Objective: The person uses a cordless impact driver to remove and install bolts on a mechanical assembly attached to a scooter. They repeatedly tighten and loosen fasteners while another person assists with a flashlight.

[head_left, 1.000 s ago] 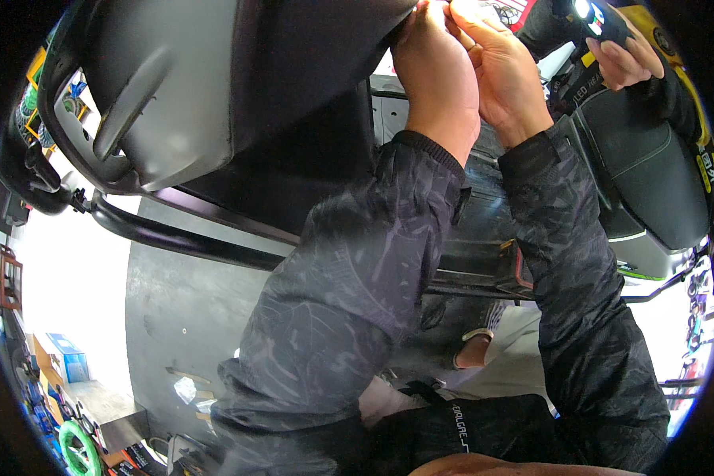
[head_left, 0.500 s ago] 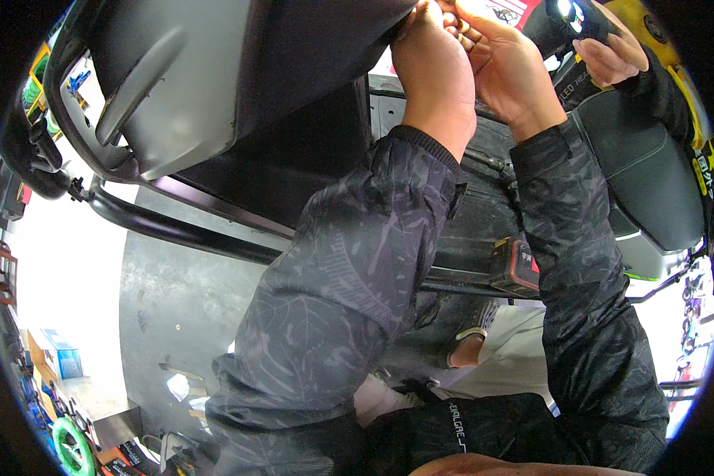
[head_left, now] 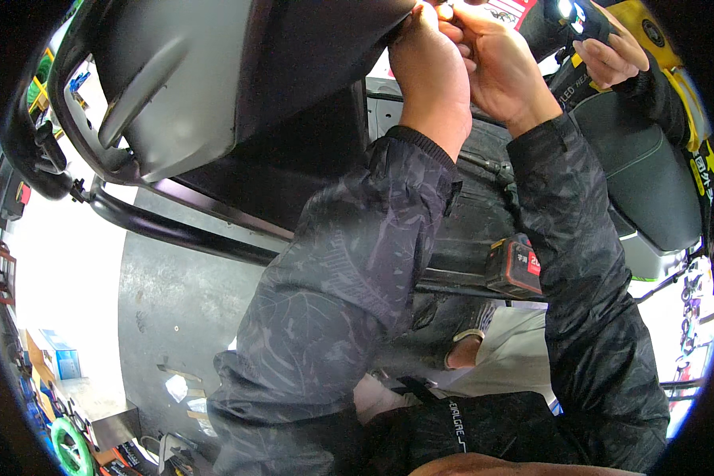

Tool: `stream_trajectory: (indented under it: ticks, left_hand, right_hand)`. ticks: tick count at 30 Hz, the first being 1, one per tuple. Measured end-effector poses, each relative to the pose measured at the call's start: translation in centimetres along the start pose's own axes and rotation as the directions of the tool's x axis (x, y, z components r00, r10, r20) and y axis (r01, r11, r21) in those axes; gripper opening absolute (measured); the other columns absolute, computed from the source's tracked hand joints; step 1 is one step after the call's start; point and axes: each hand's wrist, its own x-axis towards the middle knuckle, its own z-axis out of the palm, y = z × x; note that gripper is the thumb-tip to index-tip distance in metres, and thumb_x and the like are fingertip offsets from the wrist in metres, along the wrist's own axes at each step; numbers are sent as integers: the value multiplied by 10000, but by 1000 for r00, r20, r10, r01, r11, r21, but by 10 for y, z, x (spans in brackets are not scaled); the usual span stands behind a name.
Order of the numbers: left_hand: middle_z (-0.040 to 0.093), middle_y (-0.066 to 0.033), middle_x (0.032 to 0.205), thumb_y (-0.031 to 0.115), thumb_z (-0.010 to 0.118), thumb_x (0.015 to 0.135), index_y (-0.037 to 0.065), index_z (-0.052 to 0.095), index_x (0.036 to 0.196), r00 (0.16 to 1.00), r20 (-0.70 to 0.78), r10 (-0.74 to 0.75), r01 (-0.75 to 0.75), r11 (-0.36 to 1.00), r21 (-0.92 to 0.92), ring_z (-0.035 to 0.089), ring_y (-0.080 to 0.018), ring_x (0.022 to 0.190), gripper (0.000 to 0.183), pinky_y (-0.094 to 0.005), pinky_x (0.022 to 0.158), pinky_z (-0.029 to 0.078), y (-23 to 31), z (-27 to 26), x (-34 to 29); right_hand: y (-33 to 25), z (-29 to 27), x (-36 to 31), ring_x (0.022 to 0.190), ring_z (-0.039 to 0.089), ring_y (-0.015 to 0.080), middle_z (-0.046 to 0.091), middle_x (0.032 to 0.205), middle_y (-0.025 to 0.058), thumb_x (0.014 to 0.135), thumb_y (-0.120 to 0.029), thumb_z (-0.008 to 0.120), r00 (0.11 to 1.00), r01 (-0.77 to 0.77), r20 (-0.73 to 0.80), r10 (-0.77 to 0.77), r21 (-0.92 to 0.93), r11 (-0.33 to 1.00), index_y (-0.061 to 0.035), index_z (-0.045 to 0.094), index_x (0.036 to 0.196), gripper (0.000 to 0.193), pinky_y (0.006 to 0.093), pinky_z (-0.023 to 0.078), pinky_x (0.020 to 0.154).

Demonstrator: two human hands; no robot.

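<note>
While both arms reach up to the top centre of the frame, the left hand [head_left: 430, 67] presses its curled fingers against the edge of the dark seat panel [head_left: 214, 87], and the right hand [head_left: 496, 67] pinches a small part [head_left: 446, 11] at that same edge; what the part is cannot be told. At upper right, another person's hand [head_left: 615, 55] holds a lit torch [head_left: 571, 16]. A red-and-black power tool [head_left: 516, 266] lies at centre right, beside the right sleeve.

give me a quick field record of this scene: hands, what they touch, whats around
left hand: raised, fingers at the edge of the dark grey panel
right hand: raised beside it, pinching a small part, too small to identify
other person's hand: holds a lit flashlight
below: red and black power tool between the forearms
floor: grey concrete
</note>
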Motion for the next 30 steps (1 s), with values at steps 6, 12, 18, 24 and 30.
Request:
stream_trajectory:
  ticks: [6,12,18,24,30]
  left_hand:
    - [710,-50,1006,313,553,1034,32,723,1031,979,67,190,-184,979,-82,648,-157,912,329,-290,813,499,-7,-1,8]
    - [690,-27,939,321,524,1055,38,694,978,947,25,320,-321,939,124,637,-122,808,339,-270,699,510,-7,-3,3]
    - [653,8,898,312,532,1049,91,685,1045,995,92,22,-23,1000,15,610,-89,755,269,-239,596,466,-2,-10,-2]
    - [689,-21,1035,273,537,1063,71,690,1105,996,65,64,-59,995,-80,640,-126,879,257,-282,712,511,3,-4,-9]
    - [666,1,1079,284,496,1094,83,661,1185,994,105,-6,10,999,-42,605,-97,940,276,-262,811,462,10,-11,-15]
  right_hand:
    - [25,8,3,702,571,152,609,825,22,1052,-214,482,889,321,-208,-408,-353,879,-62,616,983,214,286,460,641]
    - [11,-8,5,520,308,52,392,696,-65,1062,-206,467,991,133,-12,-133,70,989,-87,553,888,227,194,242,450]
    - [-5,-14,1,561,510,118,550,763,-21,1043,-241,563,972,-120,218,92,119,986,-71,642,985,196,279,392,484]
    - [36,-7,1,769,560,110,645,897,18,1065,-239,466,845,268,-178,-505,-676,687,-51,644,1002,267,274,451,699]
    - [42,-1,0,680,550,130,618,761,38,1079,-226,486,796,333,-145,-587,-706,625,16,625,952,307,320,468,630]
